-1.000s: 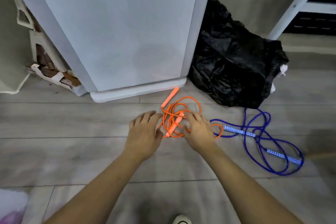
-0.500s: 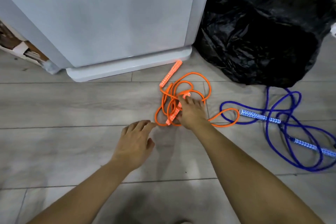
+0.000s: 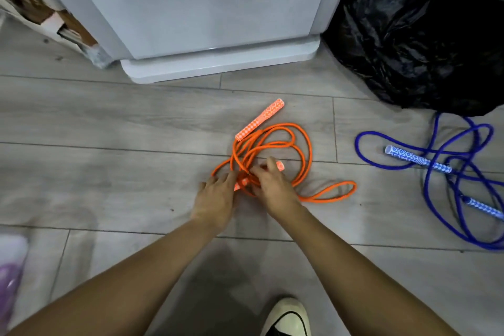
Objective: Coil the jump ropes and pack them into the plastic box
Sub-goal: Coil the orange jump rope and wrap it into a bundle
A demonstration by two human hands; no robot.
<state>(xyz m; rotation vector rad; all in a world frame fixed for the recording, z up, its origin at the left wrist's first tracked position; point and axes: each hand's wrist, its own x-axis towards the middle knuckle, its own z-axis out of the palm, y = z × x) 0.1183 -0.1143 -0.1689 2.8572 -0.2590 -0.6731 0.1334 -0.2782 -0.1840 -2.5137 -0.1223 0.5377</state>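
Orange cord lies in a loose tangle on the grey plank floor, and both your hands meet at its near edge. Your right hand curls its fingers round the nearer handle of the orange jump rope — only the two ends of that handle show past your knuckles. Your left hand reaches in from the left, fingertips at the handle's lower end and the cords beside it; whether it grips or merely touches I cannot tell, as the right hand and some blur hide the contact.

The relation that matters: the held handle runs on a diagonal, low left to high right, and the second orange handle lies roughly parallel, just beyond your hands toward the white appliance. One long loop trails right along the floor. The right hand is the nearer to both that far handle and the trailing loop, so gathering would likely run away from you and rightward.

The blue jump rope sits well apart to the right, uncoiled, beside the black plastic bag. No plastic box is in view. A shoe shows at the bottom edge.

No brand, label or readable writing appears — the handles carry only a diamond pattern.
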